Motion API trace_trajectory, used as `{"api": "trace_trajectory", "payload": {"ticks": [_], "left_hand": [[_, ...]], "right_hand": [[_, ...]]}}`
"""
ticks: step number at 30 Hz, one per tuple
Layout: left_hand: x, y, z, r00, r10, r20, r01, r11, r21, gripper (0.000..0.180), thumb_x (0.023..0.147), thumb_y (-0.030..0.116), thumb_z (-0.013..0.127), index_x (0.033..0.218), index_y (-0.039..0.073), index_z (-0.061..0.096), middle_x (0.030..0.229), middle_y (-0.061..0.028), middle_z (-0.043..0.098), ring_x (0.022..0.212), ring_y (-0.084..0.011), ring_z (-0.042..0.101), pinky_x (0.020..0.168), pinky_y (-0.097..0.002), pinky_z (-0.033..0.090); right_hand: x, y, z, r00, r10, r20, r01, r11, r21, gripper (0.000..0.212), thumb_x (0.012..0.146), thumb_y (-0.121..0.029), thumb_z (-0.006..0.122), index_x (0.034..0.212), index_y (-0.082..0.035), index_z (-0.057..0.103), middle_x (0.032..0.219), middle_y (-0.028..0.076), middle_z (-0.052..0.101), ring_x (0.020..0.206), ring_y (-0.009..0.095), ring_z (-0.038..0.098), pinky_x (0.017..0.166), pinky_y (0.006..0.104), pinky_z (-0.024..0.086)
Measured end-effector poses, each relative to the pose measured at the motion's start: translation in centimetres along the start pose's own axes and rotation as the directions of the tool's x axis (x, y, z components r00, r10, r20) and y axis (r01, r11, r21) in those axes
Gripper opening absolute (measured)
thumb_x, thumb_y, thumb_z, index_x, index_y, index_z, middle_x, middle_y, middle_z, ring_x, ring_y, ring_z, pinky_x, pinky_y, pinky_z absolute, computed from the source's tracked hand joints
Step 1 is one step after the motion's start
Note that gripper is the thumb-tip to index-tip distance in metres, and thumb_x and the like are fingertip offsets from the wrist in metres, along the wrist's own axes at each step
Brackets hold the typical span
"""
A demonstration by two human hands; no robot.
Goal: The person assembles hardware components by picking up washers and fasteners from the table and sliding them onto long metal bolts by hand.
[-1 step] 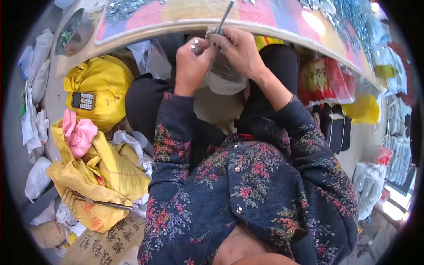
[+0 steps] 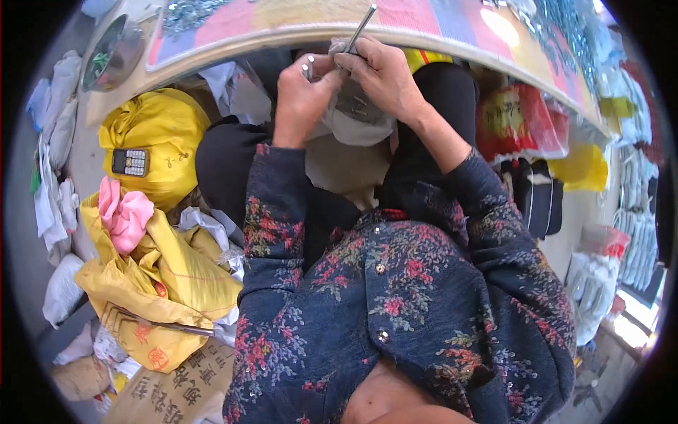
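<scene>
Both hands meet at the near edge of the table. My right hand (image 2: 385, 78) pinches a thin metal rod (image 2: 361, 27), which slants up and right over the table edge. My left hand (image 2: 302, 95) is closed, with short shiny metal pins (image 2: 308, 68) sticking up between thumb and fingers. The fingertips of both hands nearly touch at the rod's lower end, and what sits between them is too small to make out. Just below the hands hangs a clear plastic bag (image 2: 357, 126) with small metal pieces showing inside.
A striped cloth (image 2: 424, 21) covers the table, with piles of shiny metal parts (image 2: 187, 18) on it. On the left are a bowl (image 2: 113, 60), a yellow bag (image 2: 169, 162) bearing a phone (image 2: 131, 162), and a yellow sack (image 2: 176, 283). A red bag (image 2: 519, 124) is at right.
My left hand has shifted very slightly left. The rod in my right hand keeps nearly the same slant, and the whole view has moved a little.
</scene>
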State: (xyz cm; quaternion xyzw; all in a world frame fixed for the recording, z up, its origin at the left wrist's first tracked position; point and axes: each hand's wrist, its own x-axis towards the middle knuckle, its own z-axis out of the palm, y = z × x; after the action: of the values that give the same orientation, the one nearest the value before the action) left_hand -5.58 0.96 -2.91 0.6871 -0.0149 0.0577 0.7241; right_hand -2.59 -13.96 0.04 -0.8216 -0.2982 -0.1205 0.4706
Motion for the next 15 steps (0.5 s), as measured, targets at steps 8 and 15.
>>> {"api": "trace_trajectory", "payload": {"ticks": [8,15], "left_hand": [[1.0,-1.1,-0.7,0.942,-0.285,0.177,0.281,0.959,0.048,0.052,0.073,0.014,0.077,0.118,-0.001,0.057,0.084,-0.0018,0.066,0.067,-0.0037,0.052,0.057,-0.0191,0.040],[2.1,-0.2,2.9,0.901,-0.140,0.411,0.177,0.983,-0.052,0.037,0.072,0.005,0.071,0.107,-0.002,0.060,0.092,-0.0066,0.064,0.079,-0.0090,0.057,0.065,-0.0255,0.047]], "right_hand": [[-2.6,6.1,-1.4,0.987,0.126,0.095,-0.102,0.969,-0.224,0.026,0.086,-0.021,0.063,0.101,0.001,0.063,0.076,0.015,0.064,0.071,0.017,0.063,0.065,0.0307,0.050],[-0.4,3.4,-1.6,0.972,0.195,0.129,-0.223,0.941,0.254,0.027,0.084,-0.026,0.063,0.093,0.000,0.066,0.070,0.012,0.061,0.065,0.013,0.056,0.063,0.0321,0.049]]}}
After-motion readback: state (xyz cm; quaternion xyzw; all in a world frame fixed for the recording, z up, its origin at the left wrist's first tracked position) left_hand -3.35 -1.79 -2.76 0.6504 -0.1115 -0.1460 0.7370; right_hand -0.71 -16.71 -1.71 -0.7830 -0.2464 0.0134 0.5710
